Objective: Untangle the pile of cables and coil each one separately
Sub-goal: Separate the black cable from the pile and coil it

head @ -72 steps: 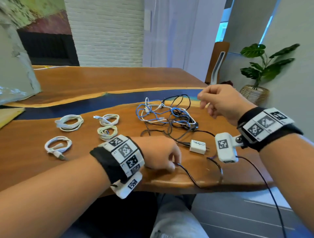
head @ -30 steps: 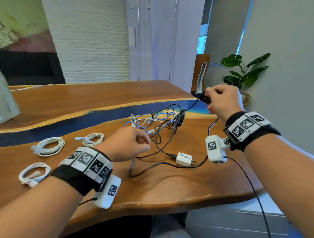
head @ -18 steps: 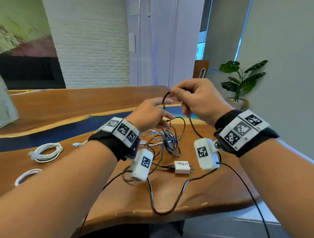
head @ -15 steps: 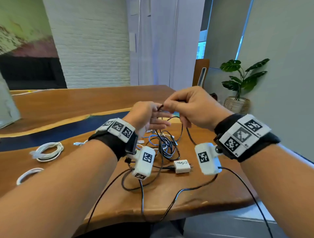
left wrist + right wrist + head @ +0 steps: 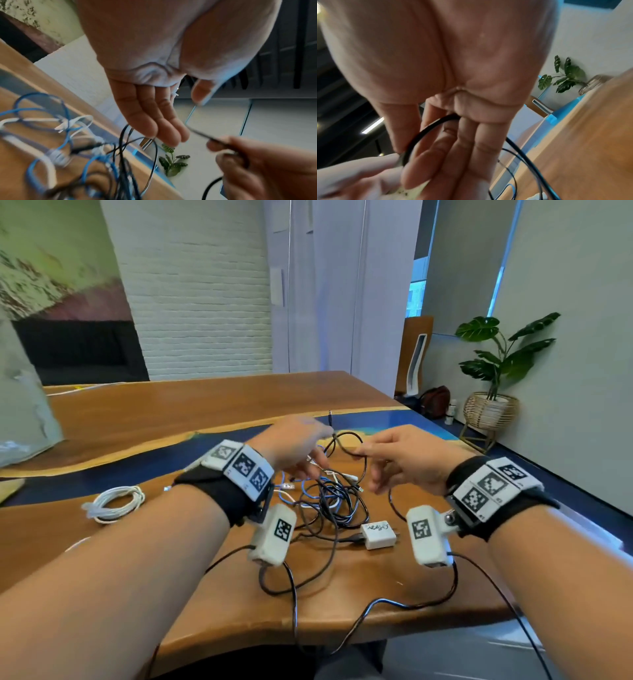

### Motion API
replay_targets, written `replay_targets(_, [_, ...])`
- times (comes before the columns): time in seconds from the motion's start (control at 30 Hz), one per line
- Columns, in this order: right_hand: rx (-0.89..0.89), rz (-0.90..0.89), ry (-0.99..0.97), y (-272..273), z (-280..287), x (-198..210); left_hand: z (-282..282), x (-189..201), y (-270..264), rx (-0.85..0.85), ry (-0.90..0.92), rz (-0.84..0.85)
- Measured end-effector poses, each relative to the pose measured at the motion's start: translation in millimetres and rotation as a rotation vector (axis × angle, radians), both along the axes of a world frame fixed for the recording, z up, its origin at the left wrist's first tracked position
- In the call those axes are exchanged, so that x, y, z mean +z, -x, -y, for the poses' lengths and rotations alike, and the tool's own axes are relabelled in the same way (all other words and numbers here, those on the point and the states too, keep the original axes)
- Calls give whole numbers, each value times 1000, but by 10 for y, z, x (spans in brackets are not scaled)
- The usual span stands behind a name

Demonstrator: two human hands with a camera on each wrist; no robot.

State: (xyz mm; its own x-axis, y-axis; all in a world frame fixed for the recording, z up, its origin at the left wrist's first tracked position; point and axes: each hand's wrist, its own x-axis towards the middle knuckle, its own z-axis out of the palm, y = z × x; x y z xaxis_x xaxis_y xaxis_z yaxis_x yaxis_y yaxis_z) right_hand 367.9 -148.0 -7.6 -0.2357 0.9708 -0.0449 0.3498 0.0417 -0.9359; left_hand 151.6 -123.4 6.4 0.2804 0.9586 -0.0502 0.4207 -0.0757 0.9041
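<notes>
Two hands work above a wooden counter (image 5: pixel 144 412), shown largest to smallest. On the counter, between the forearms, lies the pile of cables (image 5: pixel 329 501): blue, white and black strands looped through one another, light and limp, likely to drag neighbours along if pulled hard. One coiled white cable (image 5: pixel 114 503) rests well apart to the left. A white charger block (image 5: pixel 378 535) sits just beside the pile; being the only rigid part, it probably snags in loops and is best fed through last. The right hand (image 5: pixel 407 460) pinches the black cable (image 5: pixel 346 436) between thumb and fingers near a raised loop. The left hand (image 5: pixel 298 446) hangs relaxed, fingers straight in the wrist view, holding nothing. The thin, smooth jacket may slip; a hold near the free plug end seems soundest.
</notes>
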Motion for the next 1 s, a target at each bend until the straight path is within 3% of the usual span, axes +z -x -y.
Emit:
replay_targets(0.1, [153,35,0,116,41,-54,-43,-220,-3,34,131,33])
replay_targets(0.23, [291,366,46,154,99,16,-78,-252,-84,34,26,113])
replay_targets(0.27, [247,451,-9,139,84,49,-91,-230,-93,42,-24,134])
replay_targets(0.33, [-20,536,-218,75,-41,98,-102,-138,-69,72,-147,136])
replay_targets(0.4, [-300,463,-360,45,-202,90,-87,-8,-32,71,-260,112])
replay_targets(0.5, [-219,404,-282,265,-351,-53,6,221,4,15,-324,220])
replay_targets(0.6, [-43,682,-235,563,-447,-291,134,428,59,24,-415,377])
replay_targets(0.67, [-105,749,-255,614,-556,-431,194,536,191,58,-451,441])
replay_targets(0.77, [-361,497,-247,487,-697,-471,194,566,524,151,-486,411])
replay_targets(0.87, [-527,238,-226,307,-771,-291,140,406,791,255,-420,184])
replay_targets(0.93, [-510,-29,-149,291,-773,-95,123,248,843,231,-316,31])
replay_targets(1.0, [-435,-264,-89,311,-746,113,132,139,785,192,-192,23])
